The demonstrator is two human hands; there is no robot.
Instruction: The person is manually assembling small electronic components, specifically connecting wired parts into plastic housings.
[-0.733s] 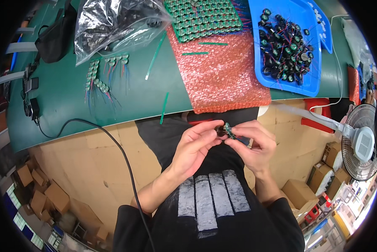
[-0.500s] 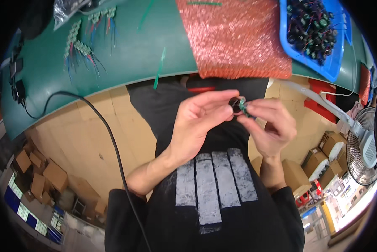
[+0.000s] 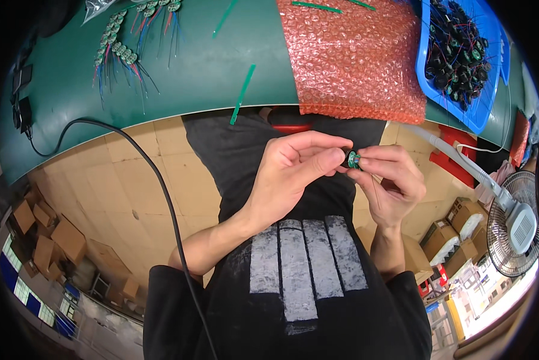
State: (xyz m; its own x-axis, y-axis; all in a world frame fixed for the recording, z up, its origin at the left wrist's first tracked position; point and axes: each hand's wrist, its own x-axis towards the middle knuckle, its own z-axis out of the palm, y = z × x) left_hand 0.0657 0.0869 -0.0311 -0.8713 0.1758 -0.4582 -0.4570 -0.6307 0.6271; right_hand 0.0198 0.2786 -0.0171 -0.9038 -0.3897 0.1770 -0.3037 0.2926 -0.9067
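In front of my chest, a small round black part with a green circuit board (image 3: 353,160) is held between both hands. My left hand (image 3: 290,174) is closed on its black side, thumb and index finger pinching it. My right hand (image 3: 394,180) is closed too, its fingertips pressed at the green board side. A thin dark wire trails below the right fingertips. Whether the board is fixed to the black piece or only held against it, I cannot tell.
The green table (image 3: 179,72) bears several wired round circuit boards (image 3: 125,53), green strips (image 3: 242,95), red bubble wrap (image 3: 356,66) and a blue tray (image 3: 478,114) of similar black parts. A black cable (image 3: 155,180) crosses at my left. A fan (image 3: 515,225) and cardboard boxes (image 3: 71,237) stand around.
The part has turned so the green board's face shows more clearly, and it sits slightly further right. Both hands keep their pinch. The whole view has shifted a little.
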